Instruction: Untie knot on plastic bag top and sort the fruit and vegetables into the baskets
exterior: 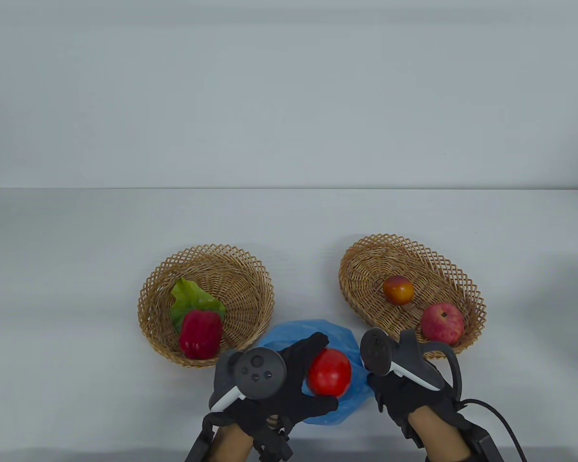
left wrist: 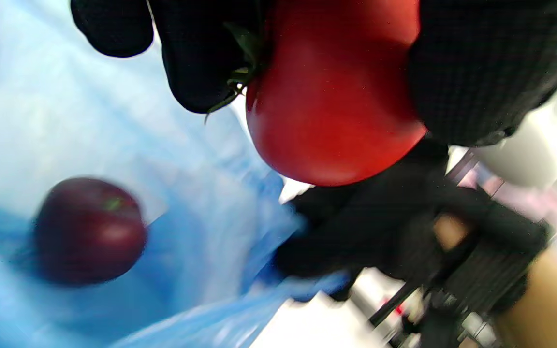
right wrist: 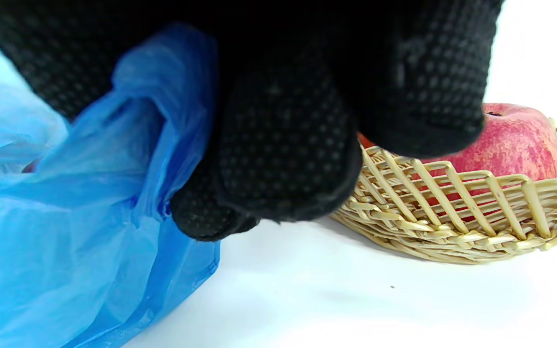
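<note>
Tomato [exterior: 329, 372], smooth, round and easily bruised, is cupped in the curled fingers of the left hand [exterior: 279, 385] just above the open blue bag [exterior: 289, 334]. A light, wrapping hold around its sides is judged safest; a squeeze could split the skin. Beside that grip, the thin, limp bag rim is pinched by the right hand [exterior: 404, 385]. Below the tomato, a dark round fruit [left wrist: 90, 229] is seen inside the bag.

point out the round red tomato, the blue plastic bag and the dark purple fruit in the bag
round red tomato [exterior: 330, 371], table view, its top
blue plastic bag [right wrist: 65, 232], right wrist view, its side
dark purple fruit [left wrist: 89, 230], left wrist view, its middle
</note>
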Motion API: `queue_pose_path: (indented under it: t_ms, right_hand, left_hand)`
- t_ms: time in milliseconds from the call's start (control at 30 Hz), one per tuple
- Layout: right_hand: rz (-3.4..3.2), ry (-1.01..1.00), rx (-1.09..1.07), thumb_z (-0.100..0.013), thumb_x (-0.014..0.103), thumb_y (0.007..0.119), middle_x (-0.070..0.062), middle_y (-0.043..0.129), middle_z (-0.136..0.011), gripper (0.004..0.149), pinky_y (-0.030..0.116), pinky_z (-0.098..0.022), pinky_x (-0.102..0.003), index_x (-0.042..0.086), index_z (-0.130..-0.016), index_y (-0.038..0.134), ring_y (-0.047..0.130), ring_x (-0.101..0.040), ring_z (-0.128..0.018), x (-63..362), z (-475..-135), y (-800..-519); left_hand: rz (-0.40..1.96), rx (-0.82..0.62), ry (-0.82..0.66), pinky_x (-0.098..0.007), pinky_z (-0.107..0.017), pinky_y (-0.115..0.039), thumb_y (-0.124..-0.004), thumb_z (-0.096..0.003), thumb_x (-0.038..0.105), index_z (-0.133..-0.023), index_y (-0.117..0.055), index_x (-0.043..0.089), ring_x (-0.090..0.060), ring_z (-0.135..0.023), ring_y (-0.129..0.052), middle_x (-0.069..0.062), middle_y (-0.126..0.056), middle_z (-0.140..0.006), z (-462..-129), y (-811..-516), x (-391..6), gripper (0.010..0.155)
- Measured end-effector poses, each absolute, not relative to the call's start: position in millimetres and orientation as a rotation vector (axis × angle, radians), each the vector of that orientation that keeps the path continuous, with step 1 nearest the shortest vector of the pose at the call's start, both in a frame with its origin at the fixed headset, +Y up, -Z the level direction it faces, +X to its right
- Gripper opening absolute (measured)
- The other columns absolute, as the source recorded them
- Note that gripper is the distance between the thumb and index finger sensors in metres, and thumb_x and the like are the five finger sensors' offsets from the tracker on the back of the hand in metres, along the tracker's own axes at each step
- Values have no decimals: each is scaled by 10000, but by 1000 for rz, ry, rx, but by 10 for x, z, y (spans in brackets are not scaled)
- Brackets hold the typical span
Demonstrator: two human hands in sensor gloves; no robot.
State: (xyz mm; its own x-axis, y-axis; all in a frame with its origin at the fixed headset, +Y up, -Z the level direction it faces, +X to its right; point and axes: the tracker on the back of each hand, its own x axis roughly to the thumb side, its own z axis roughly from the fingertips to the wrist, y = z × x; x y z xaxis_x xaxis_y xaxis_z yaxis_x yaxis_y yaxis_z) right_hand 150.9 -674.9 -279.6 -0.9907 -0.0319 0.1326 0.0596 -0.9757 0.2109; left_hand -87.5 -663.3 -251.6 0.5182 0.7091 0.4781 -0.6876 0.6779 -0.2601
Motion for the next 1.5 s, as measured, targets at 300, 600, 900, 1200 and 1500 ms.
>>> queue_pose_path:
  t_ms: [300, 600, 900, 1200, 1500]
  right_hand:
    - [-3078, -327, -195, -420, 330, 918, -29, 1097, -556, 410, 880, -362, -431, 189, -804, 888, 1062, -182, -340, 1521, -2803, -6749]
    - [-3079, -326, -204, -421, 329, 917, -31, 1097, -557, 410, 880, -362, -431, 188, -805, 887, 1062, -181, -341, 1519, -2804, -6752]
    - [-3081, -330, -205, -421, 329, 916, -30, 1096, -559, 412, 879, -363, -432, 186, -806, 887, 1061, -181, -343, 1523, -2802, -6756]
    - [-3083, -323, -206, -423, 328, 915, -31, 1096, -560, 411, 879, -363, -431, 184, -807, 886, 1061, -182, -343, 1528, -2801, -6757]
    - [-3078, -329, -208, -425, 329, 912, -32, 1095, -562, 411, 878, -364, -432, 186, -809, 884, 1061, -183, -345, 1521, -2795, -6761]
  left_hand:
    - [1082, 241, -460, -625, -781, -504, -921, -342, 586, -1113, -290, 228, -382, -1023, -709, -126, -517, -1152, -2423, -6320, -1556, 1058]
    - [927, 270, 140, -623, -822, -392, -930, -399, 523, -1111, -190, 256, -384, -1088, -569, -112, -380, -1188, -2482, -6449, -2088, 1061]
    - [500, 91, 659, -578, -872, -359, -880, -417, 569, -1115, -149, 302, -325, -1128, -543, -53, -348, -1209, -2631, -6724, -2225, 1045]
    - [504, -77, 743, -562, -881, -304, -759, -478, 563, -1077, 22, 301, -316, -1172, -391, -49, -170, -1213, -2762, -6972, -2305, 1019]
    - [517, -179, 748, -557, -893, -290, -668, -523, 490, -1084, -7, 327, -295, -1204, -324, -18, -122, -1222, -2825, -7129, -2322, 881]
